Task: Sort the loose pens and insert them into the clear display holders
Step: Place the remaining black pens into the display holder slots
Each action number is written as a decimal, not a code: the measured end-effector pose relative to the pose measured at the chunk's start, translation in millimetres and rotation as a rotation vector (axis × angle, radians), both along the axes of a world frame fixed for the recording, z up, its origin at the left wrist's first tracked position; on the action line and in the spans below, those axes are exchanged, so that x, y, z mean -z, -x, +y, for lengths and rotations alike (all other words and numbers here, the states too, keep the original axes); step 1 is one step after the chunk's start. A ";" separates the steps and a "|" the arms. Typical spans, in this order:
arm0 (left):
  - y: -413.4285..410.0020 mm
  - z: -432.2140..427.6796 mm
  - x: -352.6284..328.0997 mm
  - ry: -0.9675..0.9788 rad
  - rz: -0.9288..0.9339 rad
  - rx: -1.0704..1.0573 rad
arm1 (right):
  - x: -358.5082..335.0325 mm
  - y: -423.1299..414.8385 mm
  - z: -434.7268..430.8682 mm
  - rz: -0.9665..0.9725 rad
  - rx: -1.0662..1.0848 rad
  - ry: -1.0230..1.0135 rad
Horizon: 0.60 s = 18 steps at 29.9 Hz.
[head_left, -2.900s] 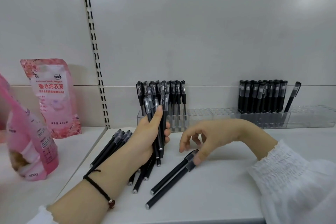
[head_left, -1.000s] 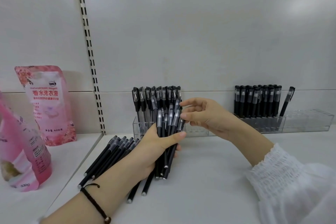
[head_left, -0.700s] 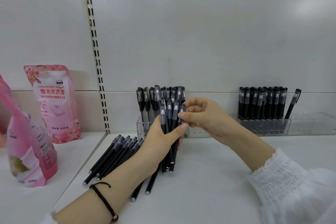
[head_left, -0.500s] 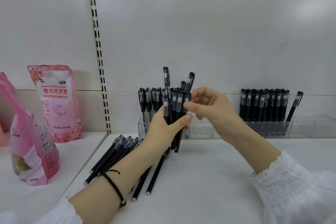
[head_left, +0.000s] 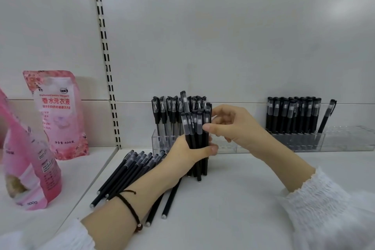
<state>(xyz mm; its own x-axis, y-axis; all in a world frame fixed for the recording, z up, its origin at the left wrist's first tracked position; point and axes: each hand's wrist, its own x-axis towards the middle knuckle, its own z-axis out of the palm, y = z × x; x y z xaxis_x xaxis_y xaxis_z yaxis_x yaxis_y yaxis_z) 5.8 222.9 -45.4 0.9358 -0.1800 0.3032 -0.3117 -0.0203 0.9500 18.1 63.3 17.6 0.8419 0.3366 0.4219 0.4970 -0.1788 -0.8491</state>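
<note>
bundle of pens held upright in front of the left holder

the white shelf (head_left: 243, 199) carries everything. the left holder (head_left: 160, 143), clear plastic with capped black pens packed in its left end, sits at the back of the shelf. well to the left of the left holder, past a slotted upright, stand two pink pouches (head_left: 58, 115), one further forward than the other. to the right of the left holder is the right holder (head_left: 345, 138), also clear, with a row of black pens at its left end and one pen leaning apart from them. just in front of the left holder, the left hand (head_left: 188, 154) is wrapped round a bundle of pens (head_left: 195, 134), thumb across the front. it holds the bundle upright with the tips on the shelf. the right hand (head_left: 233, 126), in front of the left holder's right part, pinches caps on the bundle's right side, thumb in front and fingers curled behind. loose pens (head_left: 129, 170) lie in a slanted heap to the front left of the left holder, partly under the left forearm. a dark cord bracelet (head_left: 129, 205) circles the left wrist.
</note>
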 end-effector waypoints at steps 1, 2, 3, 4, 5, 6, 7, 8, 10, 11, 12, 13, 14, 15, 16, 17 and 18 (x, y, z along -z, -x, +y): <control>0.8 0.4 -0.3 0.010 0.021 0.034 | 0.5 -1.0 -0.3 -0.014 0.012 0.029; 1.4 0.8 -0.7 0.017 0.040 0.060 | 0.9 -1.8 -0.6 -0.028 0.025 0.064; 1.6 1.1 -0.7 0.022 0.054 0.072 | 1.4 -2.4 -0.9 -0.041 0.035 0.101; 1.8 1.2 -0.5 0.026 0.063 0.074 | 2.3 -3.1 -1.2 -0.057 0.042 0.141; 1.9 1.0 0.0 0.027 0.068 0.069 | 3.6 -3.8 -1.5 -0.081 0.050 0.186; 2.1 0.8 0.3 0.027 0.067 0.060 | 4.9 -4.4 -2.0 -0.113 0.063 0.235; 2.3 0.3 0.8 0.025 0.057 0.045 | 6.7 -5.2 -2.6 -0.149 0.076 0.281; 2.4 -0.1 1.2 0.026 0.038 0.024 | 8.4 -5.9 -3.8 -0.185 0.089 0.321; 1.6 0.3 2.2 0.033 0.000 -0.034 | 12.3 -8.1 -6.3 -0.244 0.119 0.393; 0.5 1.0 2.3 0.031 -0.015 -0.070 | 14.5 -10.1 -8.1 -0.273 0.142 0.449; -0.8 2.6 3.3 0.028 -0.024 -0.111 | 17.8 -12.1 -9.2 -0.306 0.168 0.524; -2.6 3.8 3.4 0.028 -0.028 -0.148 | 20.9 -14.4 -10.3 -0.342 0.201 0.603; -4.1 5.4 3.6 0.035 -0.026 -0.185 | 24.6 -15.9 -10.6 -0.377 0.231 0.675; -4.9 7.2 3.3 0.036 -0.026 -0.221 | 28.2 -16.8 -9.8 -0.402 0.252 0.728; -5.0 8.4 1.9 0.020 -0.038 -0.256 | 31.0 -16.4 -9.5 -0.419 0.264 0.754; -5.1 9.5 0.2 -0.009 -0.059 -0.286 | 32.5 -15.6 -9.0 -0.431 0.267 0.765; -4.0 9.7 -1.0 -0.046 -0.081 -0.303 | 33.2 -12.9 -9.2 -0.439 0.271 0.772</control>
